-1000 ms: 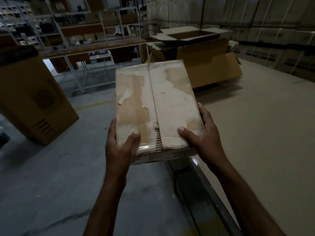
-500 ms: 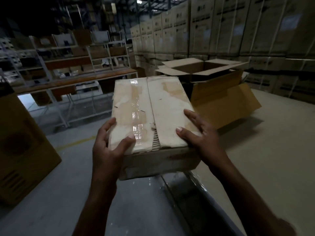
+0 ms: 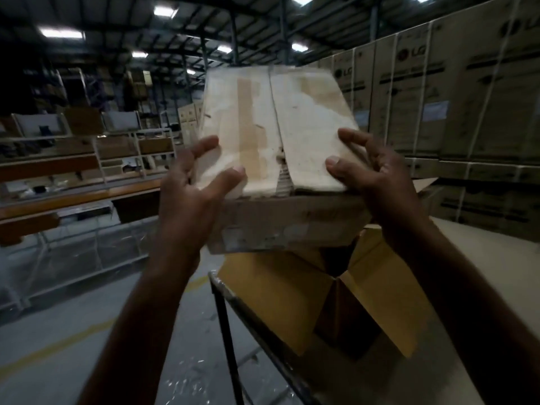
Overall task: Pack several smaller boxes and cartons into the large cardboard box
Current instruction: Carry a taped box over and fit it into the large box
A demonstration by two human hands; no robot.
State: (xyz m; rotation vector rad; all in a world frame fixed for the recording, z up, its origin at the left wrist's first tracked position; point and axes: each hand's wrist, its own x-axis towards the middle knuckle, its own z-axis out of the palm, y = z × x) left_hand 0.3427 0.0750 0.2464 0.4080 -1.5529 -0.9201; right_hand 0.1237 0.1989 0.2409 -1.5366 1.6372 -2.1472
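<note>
- Stack [image 3: 455,106]: strapped, printed boxes wall off the right side behind the work area. No part in this job.
- Table [image 3: 496,241]: carries the big box at working height, close to the front edge.
- Big box [image 3: 277,293]: stands on the table with its flaps folded outward, evidently to leave the mouth free for loading. The mouth itself is hidden behind the carton.
- Carton [image 3: 277,133]: closed, with a worn, tape-scarred top. Held in the air over the big box, not yet inside, and judged to be lined up for lowering.
- Left hand [image 3: 190,194]: grasps the carton's near left corner, thumb on top.
- Right hand [image 3: 377,176]: grasps the near right corner likewise. The two-sided hold keeps the load steady.
</note>
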